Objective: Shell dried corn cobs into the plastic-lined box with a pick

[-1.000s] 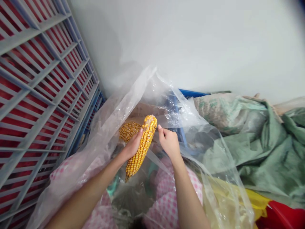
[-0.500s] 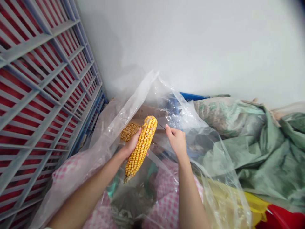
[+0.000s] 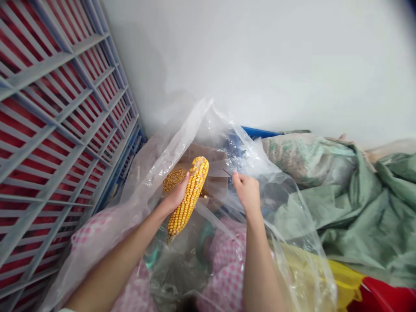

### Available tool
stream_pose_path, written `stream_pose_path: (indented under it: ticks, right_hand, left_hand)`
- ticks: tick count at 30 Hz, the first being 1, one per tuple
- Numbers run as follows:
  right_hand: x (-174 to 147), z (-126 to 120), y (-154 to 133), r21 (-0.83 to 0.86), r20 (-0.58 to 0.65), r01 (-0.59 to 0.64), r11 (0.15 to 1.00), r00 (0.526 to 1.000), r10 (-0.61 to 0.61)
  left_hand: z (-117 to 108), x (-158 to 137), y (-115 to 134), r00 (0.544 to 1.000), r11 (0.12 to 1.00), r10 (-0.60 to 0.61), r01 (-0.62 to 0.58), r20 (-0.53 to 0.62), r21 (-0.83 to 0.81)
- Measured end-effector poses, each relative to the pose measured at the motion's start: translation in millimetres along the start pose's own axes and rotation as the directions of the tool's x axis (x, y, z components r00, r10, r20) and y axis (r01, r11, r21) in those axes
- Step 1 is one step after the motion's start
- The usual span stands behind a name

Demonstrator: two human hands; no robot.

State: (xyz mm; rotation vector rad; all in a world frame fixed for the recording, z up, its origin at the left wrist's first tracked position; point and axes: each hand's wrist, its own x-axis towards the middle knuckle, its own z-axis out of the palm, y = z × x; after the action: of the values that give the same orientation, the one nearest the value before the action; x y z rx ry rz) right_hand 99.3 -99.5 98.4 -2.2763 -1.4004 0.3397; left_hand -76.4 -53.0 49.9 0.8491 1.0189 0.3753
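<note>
My left hand [image 3: 178, 193] is wrapped round an ear of corn [image 3: 189, 195], thumb on its near face. The cob tilts, with its blunt end up and right and its pointed end down and left. Some kernels near the blunt end look damaged or gone. To the right and apart from the cob, my right hand [image 3: 246, 189] is closed on a thin dark pointed tool [image 3: 226, 172]; its tip points left, and the rest is hidden in the fingers. Behind my left hand lies a heap of loose kernels [image 3: 174, 178] in a cardboard box [image 3: 212, 158].
Clear plastic sheeting [image 3: 182, 141] drapes around the box and under my forearms. Slatted plastic crates [image 3: 61, 121] rise at the left. Sacks [image 3: 299, 151] and green cloth [image 3: 367, 221] lie at the right, with yellow [image 3: 346, 271] and red material [image 3: 383, 297] below. A white wall [image 3: 260, 65] stands behind.
The cob and my left hand have shifted slightly left. My right hand has moved a little right and down with the thin tool, widening the gap between tool and cob.
</note>
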Motion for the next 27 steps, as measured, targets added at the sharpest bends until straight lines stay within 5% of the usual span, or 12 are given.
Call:
stream_pose_path:
  ticks: [17,27]
  right_hand:
    - [2,0,1,0.038,0.064,0.039,0.999,0.997,-0.041]
    - [1,0,-1,0.076,0.023,-0.018,0.997,1.000,0.016]
  left_hand:
    - [3,4,-5,0.990,0.992,-0.124,0.126,0.062,-0.027]
    - [5,5,-10,1.000,0.998,-0.016,0.015,0.019,0.060]
